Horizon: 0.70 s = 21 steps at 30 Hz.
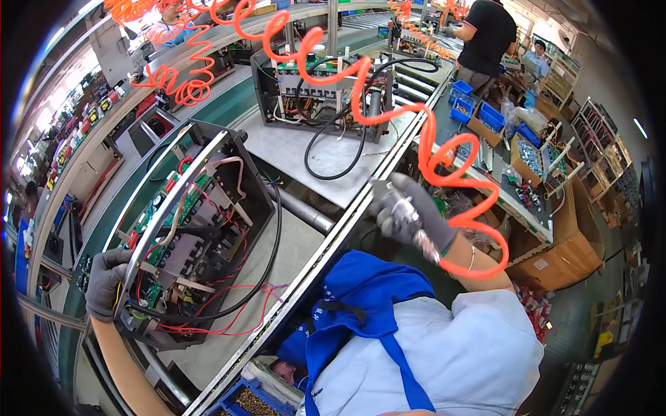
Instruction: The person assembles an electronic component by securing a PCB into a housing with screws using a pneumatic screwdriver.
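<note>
At the left, my left hand [107, 281], in a grey glove, is closed round the near end of the metal frame of an open machine chassis [229, 267]. The chassis sits tilted on the line, with green circuit boards [161, 208], red wires and a black cable [277, 236] showing. My right hand [416, 211], gloved too, is closed on a silver air tool [409, 215] over the line's near rail, apart from the chassis. An orange coiled hose [479, 225] runs from the tool's rear up overhead. The tool's working end is mostly hidden by the fingers.
A second open chassis [326, 97] stands further along on a metal plate [305, 156]. Blue bins [461, 107] and cardboard boxes [562, 243] of parts are at the right. A blue tray of screws [253, 402] is near me. A person in black [489, 35] stands beyond.
</note>
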Each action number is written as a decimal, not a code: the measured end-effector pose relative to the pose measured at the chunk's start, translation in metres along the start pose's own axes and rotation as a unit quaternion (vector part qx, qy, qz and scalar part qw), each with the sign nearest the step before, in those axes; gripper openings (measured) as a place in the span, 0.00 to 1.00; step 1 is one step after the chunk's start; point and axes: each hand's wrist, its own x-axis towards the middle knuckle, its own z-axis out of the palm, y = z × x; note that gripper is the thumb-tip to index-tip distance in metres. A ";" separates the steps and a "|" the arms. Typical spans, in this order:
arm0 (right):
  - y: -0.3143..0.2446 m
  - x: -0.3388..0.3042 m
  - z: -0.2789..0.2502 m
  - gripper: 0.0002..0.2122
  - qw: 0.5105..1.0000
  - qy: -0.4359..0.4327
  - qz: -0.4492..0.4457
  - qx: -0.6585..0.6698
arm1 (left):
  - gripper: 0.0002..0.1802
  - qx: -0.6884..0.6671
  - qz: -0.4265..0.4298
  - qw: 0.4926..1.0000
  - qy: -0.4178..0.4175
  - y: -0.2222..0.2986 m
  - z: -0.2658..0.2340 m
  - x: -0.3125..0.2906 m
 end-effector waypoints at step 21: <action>-0.149 0.175 -0.268 0.07 0.961 0.266 0.042 0.061 | 0.31 0.535 0.230 0.765 0.274 0.091 0.173 0.055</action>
